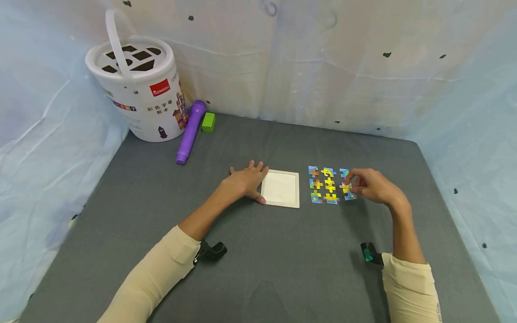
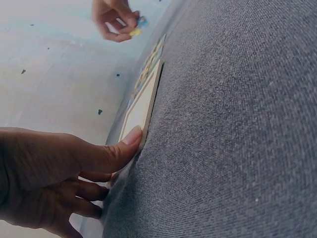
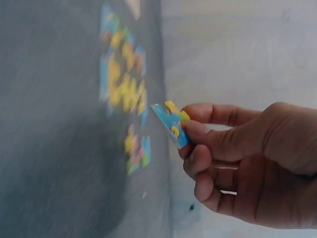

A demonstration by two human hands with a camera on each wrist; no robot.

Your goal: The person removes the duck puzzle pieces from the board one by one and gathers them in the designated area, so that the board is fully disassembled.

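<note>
A pale wooden puzzle tray point(image 1: 280, 189) lies flat on the table. My left hand point(image 1: 245, 181) rests at its left side with fingers spread. In the left wrist view the thumb point(image 2: 124, 150) touches the tray's edge. My right hand point(image 1: 373, 186) is raised above the right end of the loose jigsaw pieces point(image 1: 330, 185). Between thumb and forefinger it pinches a blue and yellow jigsaw piece point(image 3: 173, 124), held tilted and apart from the table in the right wrist view. The other pieces lie in rows just right of the tray, some partly behind the right hand in the head view.
A white lidded bucket point(image 1: 139, 96) with a handle stands at the back left. Beside it lie a purple microphone-shaped toy point(image 1: 191, 132) and a green block point(image 1: 208, 122). Pale sheeting point(image 1: 307, 67) hangs behind the grey-covered table point(image 1: 262, 251).
</note>
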